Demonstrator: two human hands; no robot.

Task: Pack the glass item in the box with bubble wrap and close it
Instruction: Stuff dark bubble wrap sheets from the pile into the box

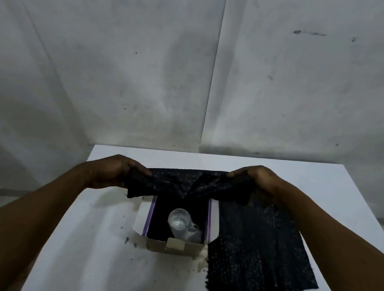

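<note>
A white tabletop (95,243) carries spare black bubble wrap (259,254) lying right of the open box (173,247). The left hand (111,170) and right hand (255,180) each grip an end of one wrap sheet (187,182), stretched crosswise above the box's far edge. The glass cup (180,222) lies inside, below and nearer than both hands.

Clear glass mug (179,224) inside open box (173,247); black bubble wrap (187,182) above.

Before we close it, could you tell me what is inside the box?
A clear glass mug lies in the box on black bubble wrap; the held sheet hides the far end.
</note>
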